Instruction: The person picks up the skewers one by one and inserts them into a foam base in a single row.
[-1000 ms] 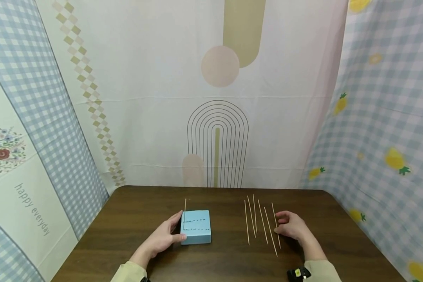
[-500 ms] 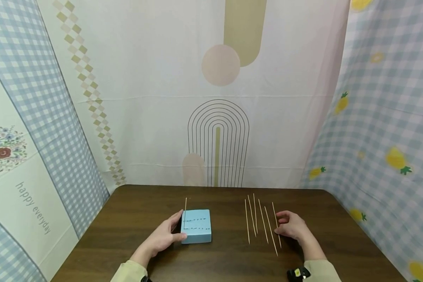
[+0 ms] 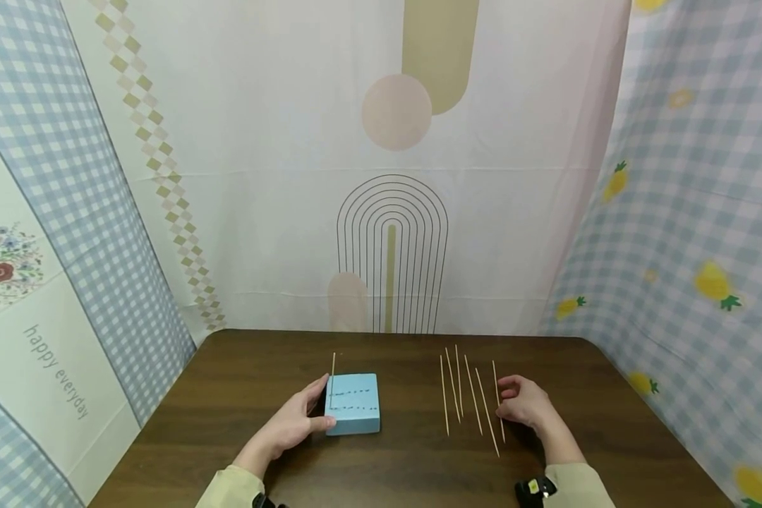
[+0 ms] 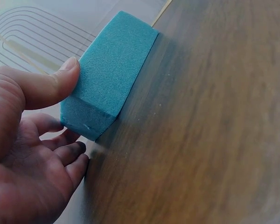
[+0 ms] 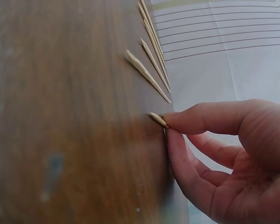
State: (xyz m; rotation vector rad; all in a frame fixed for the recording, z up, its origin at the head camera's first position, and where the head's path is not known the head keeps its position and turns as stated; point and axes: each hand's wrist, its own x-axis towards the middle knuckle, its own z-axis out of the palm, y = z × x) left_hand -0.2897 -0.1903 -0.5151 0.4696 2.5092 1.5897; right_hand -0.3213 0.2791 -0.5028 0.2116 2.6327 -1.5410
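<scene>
My left hand (image 3: pixel 290 425) holds a light blue foam block (image 3: pixel 360 425) by its left side, thumb at the near corner. Rows of small dark marks cross the block's top. A thin wooden skewer (image 3: pixel 333 370) stands upright at the block's left edge. In the left wrist view, the thumb lies on the foam block (image 4: pixel 116 60) and the other fingers are partly behind it. On the right, my right hand (image 3: pixel 528 405) pinches another skewer (image 3: pixel 502 427) low over the table. The right wrist view shows this skewer's pointed end (image 5: pixel 157 119) between thumb and forefinger.
Several loose skewers (image 3: pixel 487 413) lie roughly side by side, just left of my right hand. Everything is on a dark brown wooden table (image 3: pixel 413 466). A printed cloth (image 3: pixel 279 247) hangs behind it, with checked cloth (image 3: pixel 679 233) at the right.
The skewer at my right hand has shifted slightly, now standing a little more upright in the head view. The left hand keeps its hold on the block. The head view has tilted slightly.
</scene>
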